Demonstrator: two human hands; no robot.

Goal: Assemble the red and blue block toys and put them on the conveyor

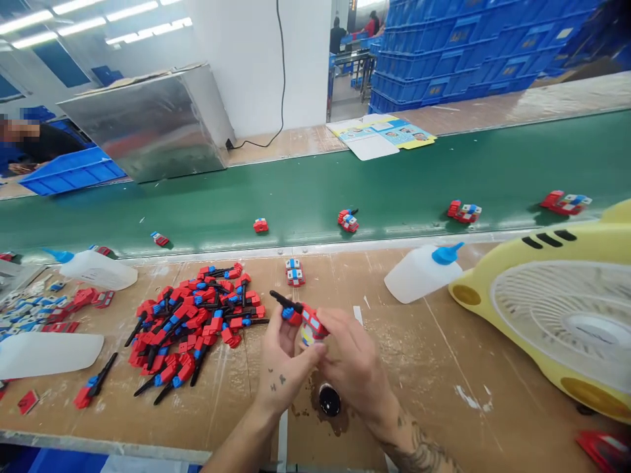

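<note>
Before belt edge point(300, 250), left grip point(282, 368), right grip point(355, 355) clasp red toy point(312, 322); fan point(566, 315) well apart

The held toy point(314, 322) looks smooth plastic, the panel point(148, 125) shiny metal

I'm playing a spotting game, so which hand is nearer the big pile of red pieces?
Left. The left hand is just right of the pile of red pieces; the right hand is farther right, past the left one.

Factory, with conveyor point(300, 190) and crates point(444, 62)
</note>
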